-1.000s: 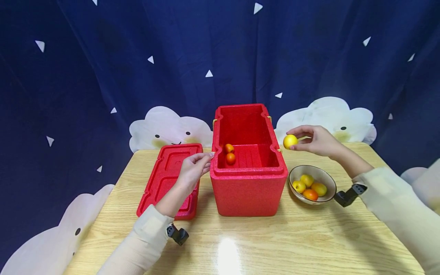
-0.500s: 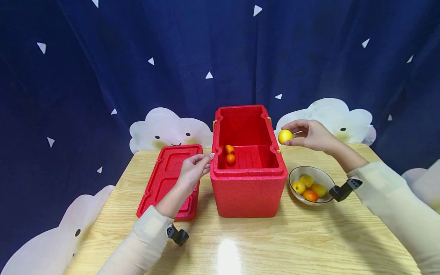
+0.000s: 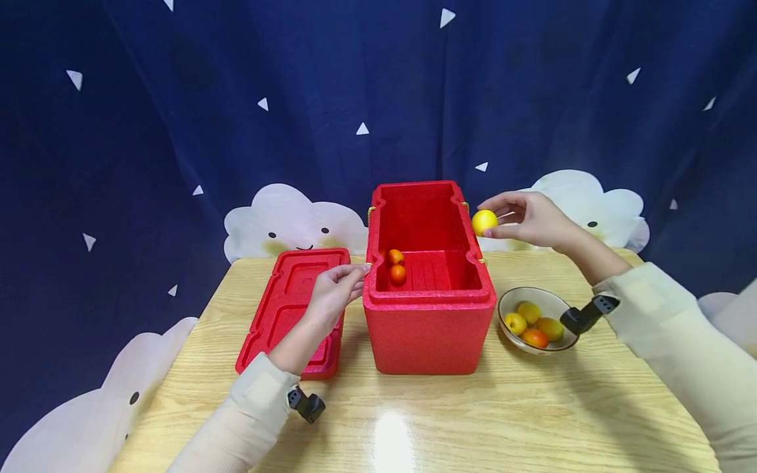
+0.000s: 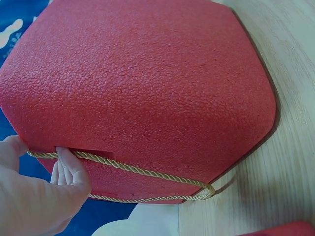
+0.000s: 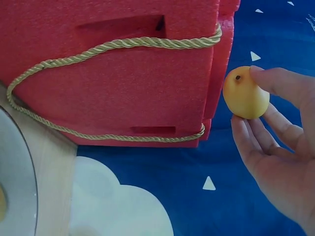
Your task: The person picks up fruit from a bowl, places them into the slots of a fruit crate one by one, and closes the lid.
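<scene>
My left hand (image 3: 334, 292) pinches the left rim of a red foam box (image 3: 428, 341), thumb at the edge and fingers against the side. A twisted gold rope (image 4: 142, 171) runs by those fingers in the left wrist view. My right hand (image 3: 535, 222) holds a smooth, rounded yellow fruit (image 3: 484, 223) between thumb and fingers. That fruit, with a small dark stem mark in the right wrist view, is up beside the box's right rim. Inside the uncovered box, two small orange fruits (image 3: 397, 274) lie against the left wall.
A pale bowl (image 3: 552, 302) with a dark rim stands right of the box and holds several yellow and orange fruits (image 3: 535, 337). The red lid (image 3: 292, 286) lies to the left on the wooden table (image 3: 449, 420). A dark blue curtain (image 3: 307, 79) hangs behind.
My right hand has lifted the yellow fruit and carried it leftward and away from me, from near the bowl side to the box's right rim. The left hand stays at the left rim.
</scene>
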A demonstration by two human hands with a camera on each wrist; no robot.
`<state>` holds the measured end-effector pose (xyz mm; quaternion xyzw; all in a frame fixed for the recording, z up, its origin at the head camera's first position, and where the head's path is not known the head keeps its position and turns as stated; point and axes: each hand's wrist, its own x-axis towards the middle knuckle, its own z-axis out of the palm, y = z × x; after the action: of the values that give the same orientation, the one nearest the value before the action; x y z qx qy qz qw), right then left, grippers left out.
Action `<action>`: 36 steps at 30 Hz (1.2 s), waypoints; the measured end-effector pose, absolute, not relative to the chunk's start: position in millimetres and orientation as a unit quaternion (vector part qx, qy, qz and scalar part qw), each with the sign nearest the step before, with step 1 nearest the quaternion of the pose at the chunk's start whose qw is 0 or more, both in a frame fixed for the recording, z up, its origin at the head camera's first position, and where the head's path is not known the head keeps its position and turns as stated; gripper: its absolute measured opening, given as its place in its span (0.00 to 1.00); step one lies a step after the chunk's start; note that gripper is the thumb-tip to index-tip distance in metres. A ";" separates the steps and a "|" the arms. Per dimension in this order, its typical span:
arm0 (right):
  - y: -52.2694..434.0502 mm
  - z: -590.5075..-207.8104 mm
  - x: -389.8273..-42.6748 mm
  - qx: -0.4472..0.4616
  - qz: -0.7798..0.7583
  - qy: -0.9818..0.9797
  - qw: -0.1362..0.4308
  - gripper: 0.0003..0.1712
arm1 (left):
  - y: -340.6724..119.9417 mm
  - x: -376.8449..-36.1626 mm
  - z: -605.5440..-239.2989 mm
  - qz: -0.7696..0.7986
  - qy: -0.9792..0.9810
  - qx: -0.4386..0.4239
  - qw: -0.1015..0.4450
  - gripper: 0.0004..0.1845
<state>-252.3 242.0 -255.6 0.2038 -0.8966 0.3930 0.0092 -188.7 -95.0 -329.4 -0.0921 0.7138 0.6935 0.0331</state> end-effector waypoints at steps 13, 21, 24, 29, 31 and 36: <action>228.8 -239.0 -256.8 0.208 0.383 -0.900 0.010 0.24 | -94.1 -186.7 -329.2 0.689 0.719 -0.093 0.028 0.18; 218.3 -234.1 -261.9 0.214 0.389 -0.896 -0.008 0.23 | -92.3 -186.8 -331.5 0.703 0.705 -0.087 0.021 0.17; 214.9 -230.4 -264.4 0.215 0.389 -0.895 -0.017 0.23 | -92.5 -186.5 -331.1 0.700 0.708 -0.090 0.025 0.17; 207.3 -221.8 -268.3 0.217 0.379 -0.900 -0.024 0.23 | -94.0 -186.1 -329.3 0.692 0.715 -0.094 0.031 0.18; 203.7 -218.5 -269.9 0.216 0.374 -0.902 -0.023 0.24 | -94.5 -186.1 -328.6 0.689 0.718 -0.095 0.033 0.18; 195.3 -213.1 -276.1 0.215 0.374 -0.902 -0.029 0.23 | -94.6 -185.8 -327.4 0.680 0.726 -0.097 0.041 0.18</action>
<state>-276.1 195.3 -213.1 0.2149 -0.9016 0.3744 -0.0285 -185.8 -94.6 -327.4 -0.0971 0.7255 0.6801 0.0412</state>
